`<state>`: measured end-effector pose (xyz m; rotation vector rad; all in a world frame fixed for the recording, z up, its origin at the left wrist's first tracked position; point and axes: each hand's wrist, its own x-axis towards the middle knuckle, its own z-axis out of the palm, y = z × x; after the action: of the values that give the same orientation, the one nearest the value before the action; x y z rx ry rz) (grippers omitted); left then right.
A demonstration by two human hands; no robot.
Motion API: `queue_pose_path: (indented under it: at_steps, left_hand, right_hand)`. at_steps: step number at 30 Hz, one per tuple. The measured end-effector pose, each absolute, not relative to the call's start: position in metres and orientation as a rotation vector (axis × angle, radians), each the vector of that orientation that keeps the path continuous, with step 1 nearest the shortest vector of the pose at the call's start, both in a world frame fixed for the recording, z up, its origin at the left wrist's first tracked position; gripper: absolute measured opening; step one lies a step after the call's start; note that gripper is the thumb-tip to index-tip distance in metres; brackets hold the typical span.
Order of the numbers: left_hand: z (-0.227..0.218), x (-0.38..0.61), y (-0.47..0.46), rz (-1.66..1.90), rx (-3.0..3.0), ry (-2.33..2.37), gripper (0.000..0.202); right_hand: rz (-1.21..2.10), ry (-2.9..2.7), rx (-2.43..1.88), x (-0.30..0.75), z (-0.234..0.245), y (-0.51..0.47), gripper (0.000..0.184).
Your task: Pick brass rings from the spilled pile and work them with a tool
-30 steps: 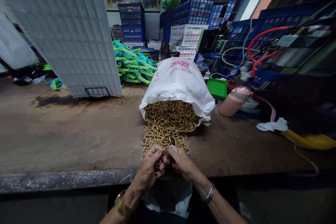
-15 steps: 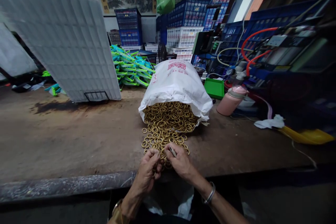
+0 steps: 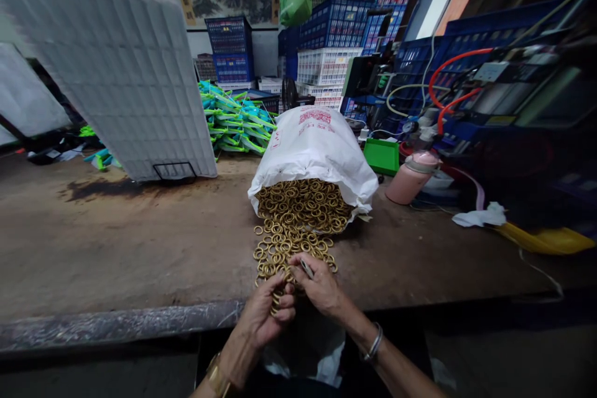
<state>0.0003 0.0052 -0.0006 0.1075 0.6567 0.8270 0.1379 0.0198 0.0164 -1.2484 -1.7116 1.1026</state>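
A white sack (image 3: 317,149) lies on its side on the brown workbench (image 3: 121,249), its mouth facing me. Several brass rings (image 3: 296,224) spill out of it toward the front edge. My left hand (image 3: 268,314) is at the near end of the spill, fingers curled round a bunch of rings. Right beside it, my right hand (image 3: 319,289) is closed on a small thin grey piece and touches the rings. Both wrists carry bracelets.
A white grid panel (image 3: 121,74) leans at the back left. A pile of green and blue plastic parts (image 3: 236,118) lies behind the sack. A pink bottle (image 3: 410,177), a green box (image 3: 383,157), hoses and blue crates stand at the right. A white bag hangs below the bench edge.
My left hand has drawn back slightly toward the bench edge with rings in its fingers. My right hand has barely moved. The view has shifted a little.
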Motion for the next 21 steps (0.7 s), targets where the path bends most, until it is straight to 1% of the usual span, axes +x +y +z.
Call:
queue_pose_path:
  at_steps: [4, 8, 16, 19, 21]
  left_hand:
    - [0.003, 0.000, 0.002, 0.760, 0.101, 0.635, 0.013]
    - [0.006, 0.001, -0.001, 0.697, 0.119, 0.657, 0.012]
    - [0.004, 0.001, -0.005, 0.686, 0.092, 0.537, 0.012]
    - [0.006, 0.002, -0.006, 0.681, 0.097, 0.502, 0.016]
    - [0.007, 0.001, -0.006, 0.690, 0.103, 0.492, 0.017]
  right_hand:
    - [1.134, -1.705, -1.214, 0.140, 0.013, 0.020, 0.027]
    - [1.195, -1.670, -1.191, 0.140, 0.008, 0.020, 0.029]
    - [1.241, -1.605, -1.220, 0.138, 0.006, 0.021, 0.030]
    - [1.109, -1.645, -1.320, 0.139, 0.004, 0.020, 0.030]
    - [0.936, -1.757, -1.406, 0.141, 0.004, 0.017, 0.025]
